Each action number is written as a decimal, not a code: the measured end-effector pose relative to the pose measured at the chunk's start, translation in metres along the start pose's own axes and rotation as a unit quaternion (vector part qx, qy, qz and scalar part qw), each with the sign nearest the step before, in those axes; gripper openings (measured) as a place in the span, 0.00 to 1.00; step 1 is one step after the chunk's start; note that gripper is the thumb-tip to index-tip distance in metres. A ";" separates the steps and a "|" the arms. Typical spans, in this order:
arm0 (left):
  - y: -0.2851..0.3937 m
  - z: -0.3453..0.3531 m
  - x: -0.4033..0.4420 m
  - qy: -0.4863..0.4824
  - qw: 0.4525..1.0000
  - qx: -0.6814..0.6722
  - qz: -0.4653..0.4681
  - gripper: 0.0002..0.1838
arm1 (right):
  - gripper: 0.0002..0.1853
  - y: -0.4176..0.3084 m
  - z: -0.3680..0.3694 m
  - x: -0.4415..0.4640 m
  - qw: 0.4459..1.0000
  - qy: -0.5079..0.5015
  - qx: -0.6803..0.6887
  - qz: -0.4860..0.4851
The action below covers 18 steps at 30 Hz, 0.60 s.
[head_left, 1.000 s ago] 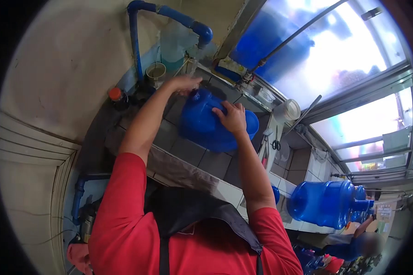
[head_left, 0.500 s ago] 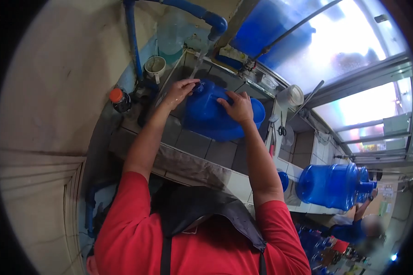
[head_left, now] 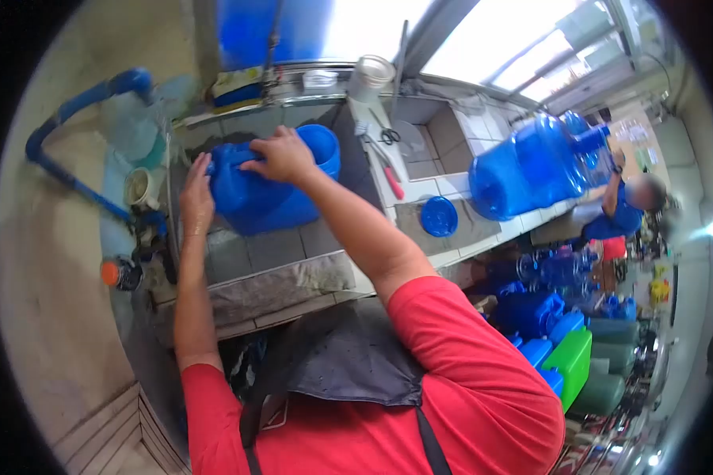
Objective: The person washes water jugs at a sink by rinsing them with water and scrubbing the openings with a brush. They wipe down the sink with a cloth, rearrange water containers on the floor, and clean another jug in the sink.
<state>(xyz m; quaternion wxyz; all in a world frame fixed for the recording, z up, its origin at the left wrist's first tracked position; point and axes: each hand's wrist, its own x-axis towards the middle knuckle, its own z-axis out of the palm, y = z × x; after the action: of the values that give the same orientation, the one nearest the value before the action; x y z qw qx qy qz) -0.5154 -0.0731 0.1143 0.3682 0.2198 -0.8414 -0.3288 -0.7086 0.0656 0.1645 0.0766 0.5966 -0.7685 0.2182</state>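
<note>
A blue plastic jug [head_left: 253, 202] stands in the tiled sink [head_left: 309, 237]. My left hand [head_left: 198, 198] is at the mouth end of the jug, its fingers closed against the neck; the palm side is hidden. Across the top, my right hand [head_left: 284, 156] grips the jug by its handle, with the thumb toward the neck. Just beyond my right wrist, a round blue tub [head_left: 322, 144] touches or overlaps the jug; I cannot tell which.
Blue piping [head_left: 79, 99] bends over the sink's left side. Scissors [head_left: 388, 136] and a red-handled tool [head_left: 392, 180] lie on the ledge. A blue lid [head_left: 439, 216] and large water bottle [head_left: 523, 170] are to the right. A person in blue [head_left: 622, 207] works beyond.
My view has swung right, so the sink and jug appear farther left. The water stream seen falling by the jug's mouth no longer shows. Both hands stay on the jug.
</note>
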 end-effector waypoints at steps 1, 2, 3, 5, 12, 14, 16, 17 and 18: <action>-0.006 -0.005 0.009 -0.016 1.000 0.009 0.021 0.24 | 0.26 -0.005 0.002 -0.001 1.000 0.002 -0.006 0.024; -0.003 -0.012 0.017 -0.037 0.999 0.028 0.004 0.21 | 0.27 -0.009 0.005 -0.002 0.999 0.001 0.003 0.042; -0.001 -0.017 0.025 -0.058 0.997 0.049 -0.013 0.20 | 0.28 -0.011 0.008 -0.003 0.998 0.000 0.016 0.059; -0.015 -0.016 0.038 -0.061 0.995 0.064 -0.040 0.20 | 0.27 -0.017 0.007 -0.006 0.998 -0.001 0.011 0.064; 0.042 -0.032 0.085 -0.250 0.841 0.349 -0.328 0.37 | 0.24 -0.022 0.002 -0.013 0.999 -0.014 0.003 0.036; 0.003 -0.029 0.068 -0.222 0.923 0.203 -0.241 0.32 | 0.24 -0.019 0.003 -0.012 1.000 -0.015 0.009 0.018; -0.005 -0.038 0.049 -0.185 0.971 0.051 -0.142 0.27 | 0.23 -0.013 -0.001 -0.014 0.993 0.082 0.026 -0.079; 0.004 -0.042 0.039 -0.200 0.973 -0.001 -0.117 0.22 | 0.23 -0.014 -0.011 -0.014 0.993 0.084 0.028 -0.084; 0.012 -0.045 0.030 -0.215 0.971 -0.052 -0.092 0.19 | 0.22 -0.015 -0.021 -0.016 0.980 0.149 0.097 -0.088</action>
<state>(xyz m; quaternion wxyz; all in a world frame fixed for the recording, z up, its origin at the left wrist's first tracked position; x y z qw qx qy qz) -0.5012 -0.1007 0.1607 0.1576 0.2005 -0.8588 -0.4443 -0.6930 0.0858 0.1810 0.1509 0.6269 -0.6683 0.3709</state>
